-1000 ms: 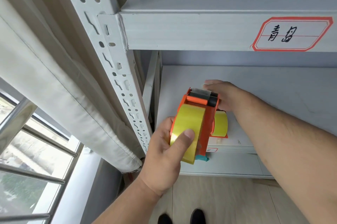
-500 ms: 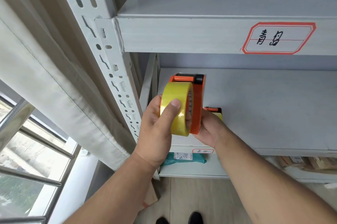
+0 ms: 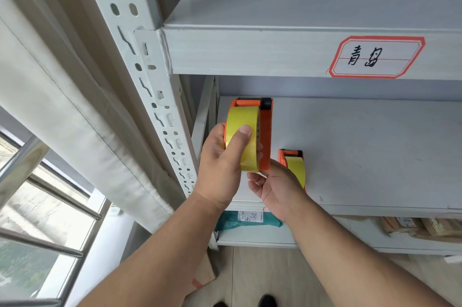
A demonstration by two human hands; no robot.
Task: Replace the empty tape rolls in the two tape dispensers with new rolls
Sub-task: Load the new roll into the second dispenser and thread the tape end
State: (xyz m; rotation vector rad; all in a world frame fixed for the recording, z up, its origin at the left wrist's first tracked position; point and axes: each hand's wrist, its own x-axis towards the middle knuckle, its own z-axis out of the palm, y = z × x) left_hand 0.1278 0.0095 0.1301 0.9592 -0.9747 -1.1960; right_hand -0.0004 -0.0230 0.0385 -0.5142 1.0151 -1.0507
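The left hand (image 3: 222,169) grips an orange tape dispenser (image 3: 265,136) loaded with a yellow tape roll (image 3: 241,131), thumb pressed on the roll's face, holding it over the left end of the grey shelf (image 3: 362,156). The right hand (image 3: 280,189) sits just below it, fingers loosely curled near the dispenser's lower edge; whether they grasp it I cannot tell. A second loaded dispenser (image 3: 292,164) stands on the shelf behind that hand, partly hidden. A teal parcel (image 3: 250,221) lies on the shelf below, a red-bordered label (image 3: 375,56) above.
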